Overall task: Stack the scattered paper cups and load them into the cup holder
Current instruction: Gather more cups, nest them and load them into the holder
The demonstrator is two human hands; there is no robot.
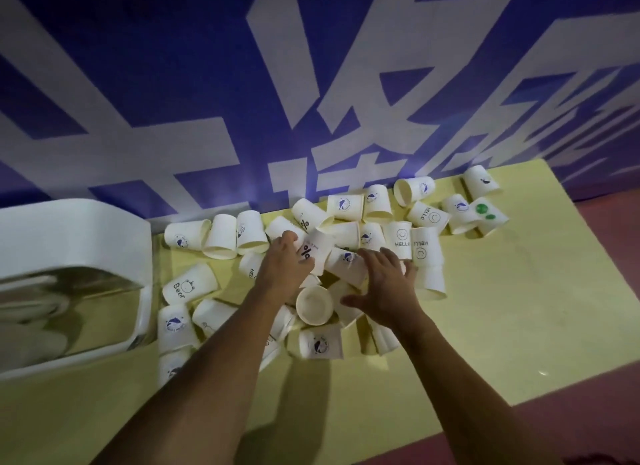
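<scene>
Yellow table point(502, 309), blue banner point(138, 84) behind; paper cups point(188, 286) lie scattered. Left hand point(285, 264) curls its fingers round percent-marked cup point(317, 248), long axis slanting away; right hand point(386, 286) hovers beside, fingers spread. Cup holder point(69, 229) sits left, nearer left hand

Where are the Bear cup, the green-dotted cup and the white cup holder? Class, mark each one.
Bear cup point(189, 284): head view, printed side wall.
Green-dotted cup point(490, 217): head view, side wall, at the small dot.
White cup holder point(79, 236): head view, white top casing.
</scene>
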